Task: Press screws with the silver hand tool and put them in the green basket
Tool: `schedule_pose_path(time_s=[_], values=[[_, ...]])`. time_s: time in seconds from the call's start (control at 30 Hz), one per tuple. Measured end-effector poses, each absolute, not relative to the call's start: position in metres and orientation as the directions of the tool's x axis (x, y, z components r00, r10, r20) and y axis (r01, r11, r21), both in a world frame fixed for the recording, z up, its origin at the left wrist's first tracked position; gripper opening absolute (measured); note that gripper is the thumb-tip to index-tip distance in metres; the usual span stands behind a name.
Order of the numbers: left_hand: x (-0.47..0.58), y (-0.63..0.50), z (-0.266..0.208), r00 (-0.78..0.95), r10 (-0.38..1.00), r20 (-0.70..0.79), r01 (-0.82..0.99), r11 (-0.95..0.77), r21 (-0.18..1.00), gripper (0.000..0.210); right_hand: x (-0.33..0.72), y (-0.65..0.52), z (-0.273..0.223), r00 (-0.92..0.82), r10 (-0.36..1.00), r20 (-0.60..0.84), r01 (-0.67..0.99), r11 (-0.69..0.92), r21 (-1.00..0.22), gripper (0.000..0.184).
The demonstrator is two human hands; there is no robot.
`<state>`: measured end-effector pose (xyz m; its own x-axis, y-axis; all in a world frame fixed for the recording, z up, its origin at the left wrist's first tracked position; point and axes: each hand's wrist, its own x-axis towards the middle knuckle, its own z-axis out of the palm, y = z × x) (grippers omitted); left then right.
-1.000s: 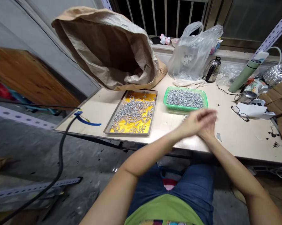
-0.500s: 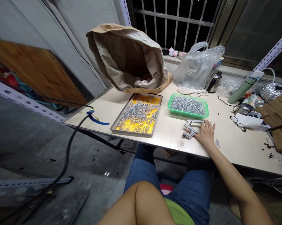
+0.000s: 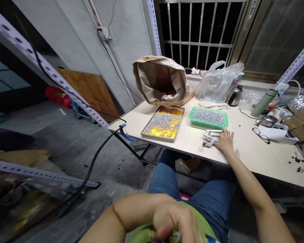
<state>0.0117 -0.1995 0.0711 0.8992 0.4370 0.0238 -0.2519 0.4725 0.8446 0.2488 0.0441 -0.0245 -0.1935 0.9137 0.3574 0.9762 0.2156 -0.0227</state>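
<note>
On the table, my right hand [image 3: 225,141] is wrapped over the handles of silver metal hand pliers [image 3: 209,139], whose jaw end points left and shows a small red part. Close to my chest, at the bottom of the view, my left hand [image 3: 176,217] is curled and smeared by motion. Small dark and yellowish bits show at its fingertips, too blurred to name. Just beyond the pliers sits a green plastic basket [image 3: 191,123] filled with small silver metal pins [image 3: 209,115]. To its left, a shallow metal tray [image 3: 157,138] with a yellow bottom holds more loose pins.
A large open paper sack [image 3: 162,81] lies behind the tray. At the back stand a clear plastic bag [image 3: 212,84], a steel jug [image 3: 235,96] and a green bottle [image 3: 264,103]. Glasses [image 3: 261,134] and cardboard boxes [image 3: 302,125] are on the right. A black cable [image 3: 96,160] hangs off the left edge.
The view has swung left and up. My left hand has come into view in front of my chest, where only the forearm showed before. My right hand stays on the pliers.
</note>
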Motion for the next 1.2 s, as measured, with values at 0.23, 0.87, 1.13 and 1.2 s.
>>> schedule_pose_path(time_s=[0.23,0.87,1.13,1.2], values=[[0.000,-0.172,0.080,0.392,0.912,-0.117,-0.763,0.394,0.513,0.076,0.252,0.047,-0.023,-0.238,0.898,0.371,0.962,0.270,-0.038,0.073],[-0.031,-0.130,0.021,-0.271,0.945,-0.182,-0.329,0.087,0.941,0.059,0.255,0.052,-0.034,-0.282,0.876,0.392,0.952,0.307,-0.002,0.065],[-0.117,-0.040,0.020,-0.555,0.826,0.097,0.357,0.131,0.925,0.016,0.254,0.050,-0.040,-0.313,0.859,0.405,0.943,0.333,0.022,0.059],[-0.135,-0.013,0.023,-0.482,0.871,0.098,0.567,0.225,0.793,0.004,0.253,0.048,-0.039,-0.313,0.862,0.398,0.943,0.331,0.026,0.059]])
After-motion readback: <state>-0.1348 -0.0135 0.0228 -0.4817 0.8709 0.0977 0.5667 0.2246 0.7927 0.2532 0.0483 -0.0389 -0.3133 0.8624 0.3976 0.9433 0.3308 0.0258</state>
